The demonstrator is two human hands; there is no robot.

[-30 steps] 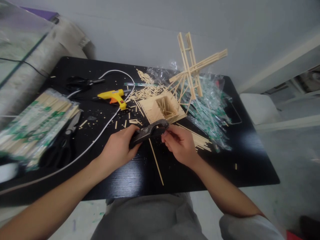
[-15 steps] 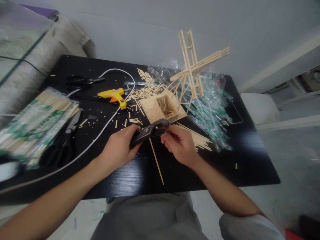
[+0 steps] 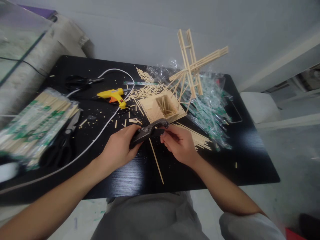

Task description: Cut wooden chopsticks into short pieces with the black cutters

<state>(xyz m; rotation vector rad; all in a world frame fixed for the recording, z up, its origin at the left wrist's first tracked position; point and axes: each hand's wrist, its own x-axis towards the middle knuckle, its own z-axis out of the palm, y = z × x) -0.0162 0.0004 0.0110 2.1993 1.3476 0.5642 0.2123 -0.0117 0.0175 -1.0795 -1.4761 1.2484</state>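
My left hand (image 3: 122,143) is closed around the handle of a pair of black pruning shears (image 3: 143,134), whose curved jaws point right. A pale bit of stick shows at the jaws. The fingers of my right hand (image 3: 178,141) are pinched together beside the jaw end; what is between them is hidden. Below the shears a thin wooden stick (image 3: 157,163) slants toward the table's front edge. Just beyond them stands a square wooden box on a flat base (image 3: 147,105), with short stick pieces inside. A cross-shaped stick frame (image 3: 191,66) rises behind it.
On the black table (image 3: 200,173), a yellow glue gun (image 3: 112,95) lies left of the box. Scissors (image 3: 66,136) and wrapped chopsticks (image 3: 35,123) are farther left, along a white cable (image 3: 100,133). Loose sticks (image 3: 197,138) and plastic wrappers (image 3: 207,106) lie right.
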